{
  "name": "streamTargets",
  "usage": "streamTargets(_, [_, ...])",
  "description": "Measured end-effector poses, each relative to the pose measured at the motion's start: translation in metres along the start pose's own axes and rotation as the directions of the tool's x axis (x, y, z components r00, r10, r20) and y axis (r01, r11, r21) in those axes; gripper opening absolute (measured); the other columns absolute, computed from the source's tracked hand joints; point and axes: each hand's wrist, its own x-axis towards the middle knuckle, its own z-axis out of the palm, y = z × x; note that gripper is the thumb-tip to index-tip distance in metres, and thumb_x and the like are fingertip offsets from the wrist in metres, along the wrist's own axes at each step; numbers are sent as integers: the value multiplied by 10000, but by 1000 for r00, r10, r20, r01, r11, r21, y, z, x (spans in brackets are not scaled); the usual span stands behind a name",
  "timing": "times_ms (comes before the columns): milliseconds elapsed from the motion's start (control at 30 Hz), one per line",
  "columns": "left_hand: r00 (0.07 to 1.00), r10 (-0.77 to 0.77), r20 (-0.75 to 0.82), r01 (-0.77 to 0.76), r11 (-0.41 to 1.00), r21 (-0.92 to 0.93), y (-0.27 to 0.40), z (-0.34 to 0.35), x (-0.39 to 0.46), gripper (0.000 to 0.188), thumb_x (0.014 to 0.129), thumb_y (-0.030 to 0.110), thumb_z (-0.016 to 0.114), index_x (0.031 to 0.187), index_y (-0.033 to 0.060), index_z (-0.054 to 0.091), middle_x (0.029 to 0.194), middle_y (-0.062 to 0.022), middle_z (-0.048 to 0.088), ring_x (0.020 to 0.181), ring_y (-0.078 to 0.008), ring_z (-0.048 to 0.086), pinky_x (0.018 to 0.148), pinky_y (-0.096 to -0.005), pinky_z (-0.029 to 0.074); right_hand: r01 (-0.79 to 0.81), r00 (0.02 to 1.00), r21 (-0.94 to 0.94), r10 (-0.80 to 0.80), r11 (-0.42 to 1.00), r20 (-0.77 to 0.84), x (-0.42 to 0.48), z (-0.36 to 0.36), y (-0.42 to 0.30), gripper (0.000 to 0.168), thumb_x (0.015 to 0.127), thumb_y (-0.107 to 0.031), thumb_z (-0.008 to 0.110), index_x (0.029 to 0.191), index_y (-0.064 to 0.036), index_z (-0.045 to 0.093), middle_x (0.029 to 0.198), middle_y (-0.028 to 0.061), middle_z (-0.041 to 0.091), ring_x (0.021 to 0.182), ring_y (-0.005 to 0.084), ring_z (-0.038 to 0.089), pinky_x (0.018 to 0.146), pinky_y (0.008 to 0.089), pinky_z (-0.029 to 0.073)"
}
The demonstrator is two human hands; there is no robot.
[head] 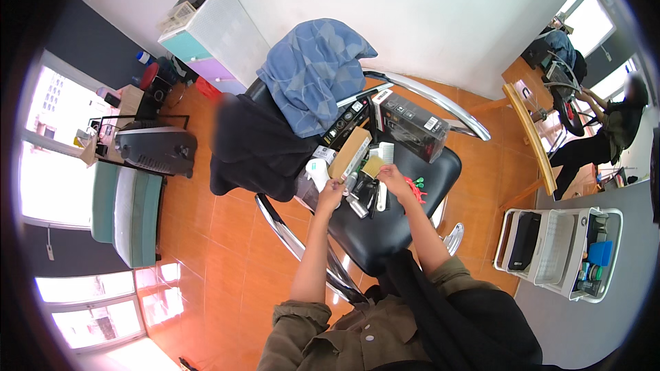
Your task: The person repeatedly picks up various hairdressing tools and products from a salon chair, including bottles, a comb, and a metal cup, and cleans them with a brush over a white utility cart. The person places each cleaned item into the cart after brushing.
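My right hand (394, 181) grips a brush with pale yellow bristles (372, 166) above the black seat (356, 239) of a salon chair. My left hand (330, 197) is at the near end of a long cardboard box (351, 153); whether its fingers hold anything is unclear. A white handheld device (317, 173) lies just beyond it. Between my hands are a silver bottle (357, 207) and several dark tools, partly hidden. A white wide-toothed comb (386, 151) lies beyond the brush. Red ties (415, 191) with green clips lie right of my right hand.
A boxed product (410, 126) stands at the seat's right, near a chrome armrest (433, 97). A blue blanket (317, 72) and black cloth (258, 149) cover the chair's far left. A white trolley (556, 252) stands right, below a wooden-framed mirror (531, 136); a teal sofa (126, 211) is left.
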Motion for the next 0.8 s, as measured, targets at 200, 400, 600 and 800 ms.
streamTargets(200, [998, -38, 43, 17, 913, 408, 0, 24, 17, 543, 778, 415, 515, 1121, -5, 507, 1037, -251, 555, 987, -367, 533, 842, -399, 412, -124, 989, 69, 117, 990, 95, 26, 30, 41, 330, 737, -111, 570, 1029, 11, 475, 813, 62, 558, 695, 134, 531, 651, 245, 432])
streamTargets(400, [997, -41, -64, 69, 845, 531, -11, 39, 26, 474, 776, 375, 547, 1028, -26, 546, 912, -240, 591, 875, -372, 572, 774, -413, 450, -140, 980, 30, 135, 990, 143, 31, 58, 48, 345, 751, -124, 539, 1066, 8, 495, 794, 80, 594, 706, 152, 565, 655, 256, 448])
streamTargets(600, [997, 73, 10, -71, 904, 421, -22, 35, 26, 451, 759, 324, 574, 1090, 21, 521, 822, -210, 610, 792, -358, 596, 717, -394, 466, -292, 953, 13, 289, 956, 91, 21, 67, 27, 508, 777, -203, 548, 1195, 34, 381, 892, 133, 594, 713, 178, 602, 635, 293, 481])
streamTargets(800, [969, 69, 238, -70, 998, -6, -16, 17, -2, 481, 716, 305, 697, 1014, -4, 480, 805, -47, 590, 712, -95, 569, 590, -208, 458, -261, 950, 130, 231, 956, 212, -23, 40, -34, 594, 790, -329, 581, 1239, -26, 336, 1015, 114, 541, 837, 190, 577, 686, 327, 491])
